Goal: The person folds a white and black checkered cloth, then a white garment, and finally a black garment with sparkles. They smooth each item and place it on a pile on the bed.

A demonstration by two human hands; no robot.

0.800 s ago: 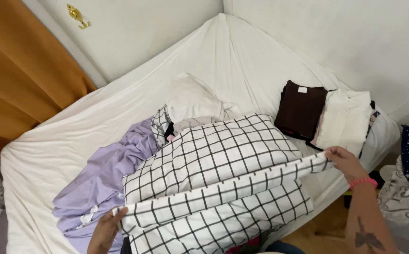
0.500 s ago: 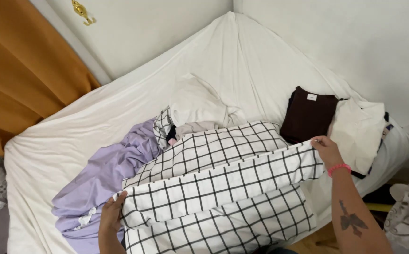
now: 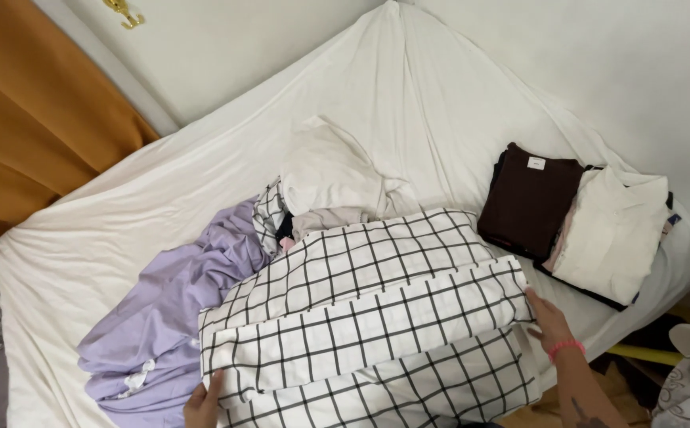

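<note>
while both hands pin the ends of the checked sheet [image 3: 368, 325], it lies part-folded along the near side of the bed [image 3: 162, 206], beside the lilac cloth [image 3: 162, 333]. left hand [image 3: 202, 403] fingers lie flat at the left end; right hand [image 3: 549, 317] rests open-palmed on the right end, gripping nothing. best judged: keep edges matched and smooth creases outward, clear of the folded stacks [image 3: 582, 222].

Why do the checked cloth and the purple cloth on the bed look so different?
The white cloth with black grid lines is folded in flat layers; the plain lilac cloth lies crumpled. The left hand and right hand press the checked one; the lilac one is untouched. Both rest on the white sheet.
</note>
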